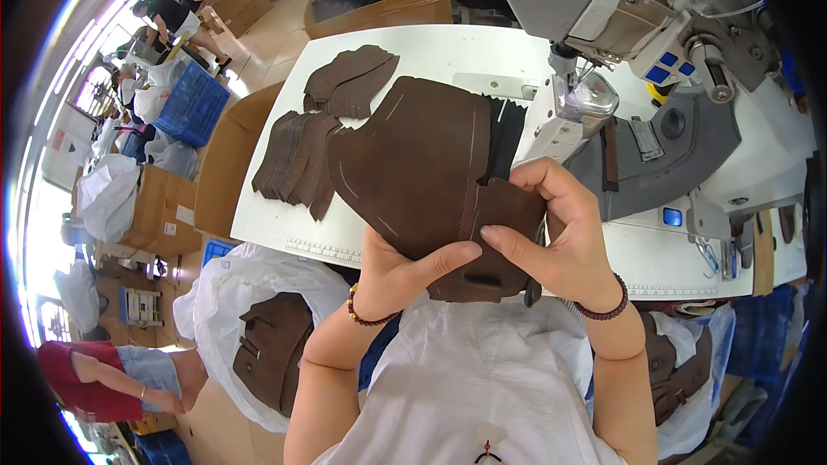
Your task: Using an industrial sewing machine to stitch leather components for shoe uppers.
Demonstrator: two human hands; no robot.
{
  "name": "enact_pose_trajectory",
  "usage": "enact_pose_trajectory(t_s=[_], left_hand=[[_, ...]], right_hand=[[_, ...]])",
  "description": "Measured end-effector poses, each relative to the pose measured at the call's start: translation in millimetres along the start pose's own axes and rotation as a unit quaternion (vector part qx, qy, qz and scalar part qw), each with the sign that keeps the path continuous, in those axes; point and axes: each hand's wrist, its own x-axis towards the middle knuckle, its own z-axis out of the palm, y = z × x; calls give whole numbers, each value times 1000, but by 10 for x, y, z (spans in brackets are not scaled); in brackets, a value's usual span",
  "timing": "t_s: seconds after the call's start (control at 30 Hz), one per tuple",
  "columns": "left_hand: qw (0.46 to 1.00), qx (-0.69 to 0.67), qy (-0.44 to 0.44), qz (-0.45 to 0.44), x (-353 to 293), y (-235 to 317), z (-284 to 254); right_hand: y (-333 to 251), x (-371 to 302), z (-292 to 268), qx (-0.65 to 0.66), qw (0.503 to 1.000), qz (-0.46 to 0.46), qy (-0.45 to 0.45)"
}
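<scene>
Between my two hands is a brown leather bag panel [409, 159], raised over the front of the white table. White guide marks run near its edges, and a stitched seam crosses it lengthwise. My left hand [405, 269] grips the lower left edge, thumb flat on the face and fingers hidden behind. My right hand [556, 228] pinches a smaller brown flap [508, 211] at the right side, thumb on top. A strip of black fabric [505, 133] shows along the panel's upper right edge. Just beyond stands the sewing machine head [581, 108].
Stacks of cut brown leather pieces [297, 155] lie at the table's left. A grey curved plate [668, 142] sits under the machine. White plastic bags [220, 301] holding brown leather parts flank my lap. Cardboard boxes [379, 13] stand beyond the table; a person in red [95, 379] is at left.
</scene>
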Motion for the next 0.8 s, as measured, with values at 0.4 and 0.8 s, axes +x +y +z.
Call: enact_pose_trajectory(t_s=[0.4, 0.8], left_hand=[[996, -61, 19, -66, 11, 47, 47], [995, -69, 16, -65, 9, 23, 99]], right_hand=[[64, -58, 24, -77, 995, -55, 39], [121, -14, 37, -30, 995, -61, 79]])
